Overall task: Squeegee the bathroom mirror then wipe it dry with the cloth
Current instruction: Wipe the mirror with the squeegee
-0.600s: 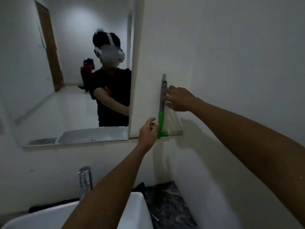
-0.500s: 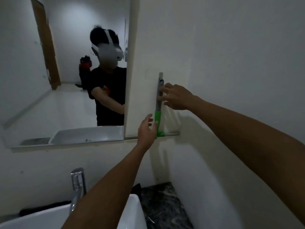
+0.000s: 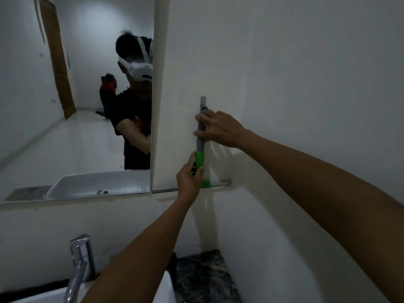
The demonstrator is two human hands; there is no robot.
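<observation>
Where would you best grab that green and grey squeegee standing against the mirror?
Probably the grey handle, from the right side, fingers wrapped around it. The squeegee stands upright, its handle long and narrow; the right hand grips there, while the left hand steadies the green section.

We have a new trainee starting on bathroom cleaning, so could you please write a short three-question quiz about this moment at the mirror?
1. True or false: the squeegee stands upright against the right mirror panel.
2. Which hand grips the grey upper part of the handle? A) left hand B) right hand C) neither
3. Fill the gap: the left hand closes on the ____ coloured lower part of the squeegee.

Key:
1. True; its lower end rests near the panel's bottom edge.
2. B; the right hand wraps the grey section.
3. Green.
</observation>
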